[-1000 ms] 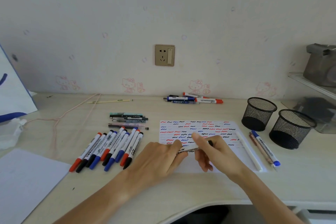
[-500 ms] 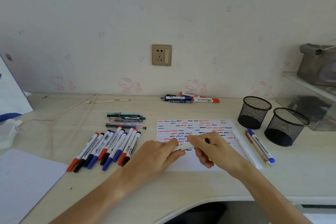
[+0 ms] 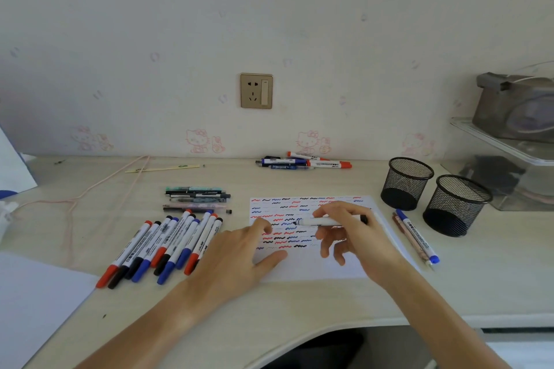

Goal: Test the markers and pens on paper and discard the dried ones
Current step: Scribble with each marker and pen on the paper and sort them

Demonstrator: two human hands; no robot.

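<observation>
A white marker (image 3: 322,221) is being held level in the closed fingers of the right hand (image 3: 356,237), its tip over the squiggle-covered paper (image 3: 302,271). The paper is being pressed flat by the left hand (image 3: 239,257), fingers spread, gripping nothing.

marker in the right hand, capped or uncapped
Uncapped: the marker shows a bare dark tip pointing left over the paper; right hand grips it.

Soft, even daylight filled the scene, dimmer at the left. Hands cast only faint shadows on the desk (image 3: 299,302). Wide-angle distortion curved the edges; fine detail stayed slightly soft.
</observation>
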